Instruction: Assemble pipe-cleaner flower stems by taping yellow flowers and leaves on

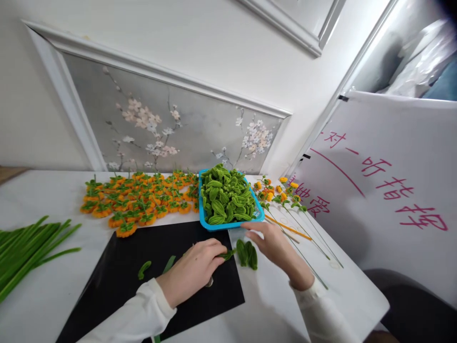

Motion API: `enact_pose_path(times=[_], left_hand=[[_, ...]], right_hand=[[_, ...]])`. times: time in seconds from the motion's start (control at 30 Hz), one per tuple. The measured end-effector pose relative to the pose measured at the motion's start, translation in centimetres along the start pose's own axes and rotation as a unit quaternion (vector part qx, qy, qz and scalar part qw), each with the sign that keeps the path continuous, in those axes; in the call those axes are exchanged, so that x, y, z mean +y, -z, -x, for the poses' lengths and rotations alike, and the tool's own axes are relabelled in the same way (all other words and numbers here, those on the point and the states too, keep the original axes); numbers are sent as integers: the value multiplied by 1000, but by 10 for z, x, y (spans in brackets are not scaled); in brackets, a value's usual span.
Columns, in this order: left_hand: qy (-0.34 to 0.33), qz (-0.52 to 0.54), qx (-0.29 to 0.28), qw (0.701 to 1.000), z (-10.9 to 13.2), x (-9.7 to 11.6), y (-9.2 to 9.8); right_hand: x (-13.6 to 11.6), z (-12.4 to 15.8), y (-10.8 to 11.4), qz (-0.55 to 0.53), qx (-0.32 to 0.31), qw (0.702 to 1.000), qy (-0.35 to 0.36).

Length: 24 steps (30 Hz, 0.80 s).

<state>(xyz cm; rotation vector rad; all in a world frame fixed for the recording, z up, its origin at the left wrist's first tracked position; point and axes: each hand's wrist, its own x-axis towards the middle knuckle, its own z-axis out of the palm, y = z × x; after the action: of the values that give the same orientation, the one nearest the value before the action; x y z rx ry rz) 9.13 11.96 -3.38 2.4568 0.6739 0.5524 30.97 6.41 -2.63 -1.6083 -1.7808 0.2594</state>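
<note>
My left hand is over the black mat, fingers closed on a fuzzy green chenille leaf whose end sticks out past the fingertips. A small shiny thing, mostly hidden, shows beneath that hand. My right hand has its index finger and thumb apart, holding nothing visible, close to the front rim of the blue tray. Several finished green leaves lie on the white table just left of it. A curled green piece and a flat green strip rest on the mat.
Green chenille leaves fill the tray. Orange chenille flowers spread along the wall. Long green stems lie at the left. Stemmed flowers and an orange stick are at the right, near a whiteboard-like panel with red writing.
</note>
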Motion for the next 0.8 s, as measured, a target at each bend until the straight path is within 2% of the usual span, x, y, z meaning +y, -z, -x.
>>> enact_pose_path(times=[0.1, 0.13, 0.23, 0.3, 0.37, 0.43, 0.53, 0.67, 0.8], left_hand=[[9, -17, 15, 1000, -2, 2, 3], [13, -19, 17, 1000, -3, 3, 4], [23, -25, 11, 999, -3, 7, 8], [24, -31, 8, 999, -3, 10, 11], [25, -42, 32, 998, -3, 11, 13], [33, -63, 73, 995, -4, 9, 16], [62, -102, 124, 985, -5, 1, 17], [48, -84, 143, 985, -6, -7, 13], [24, -51, 146, 988, -8, -4, 8]], right_hand=[[-12, -37, 19, 31, 25, 999, 2], [-16, -50, 24, 73, 48, 996, 5], [-25, -87, 28, 135, 74, 988, 34], [-28, -107, 25, 159, 54, 982, 83], [-29, -122, 20, 203, 2, 971, 127], [-28, -131, 15, 241, -46, 959, 141], [-26, -137, 8, 256, -82, 953, 139], [-25, -134, 3, 253, -95, 953, 137], [-24, -130, -2, 228, -99, 960, 129]])
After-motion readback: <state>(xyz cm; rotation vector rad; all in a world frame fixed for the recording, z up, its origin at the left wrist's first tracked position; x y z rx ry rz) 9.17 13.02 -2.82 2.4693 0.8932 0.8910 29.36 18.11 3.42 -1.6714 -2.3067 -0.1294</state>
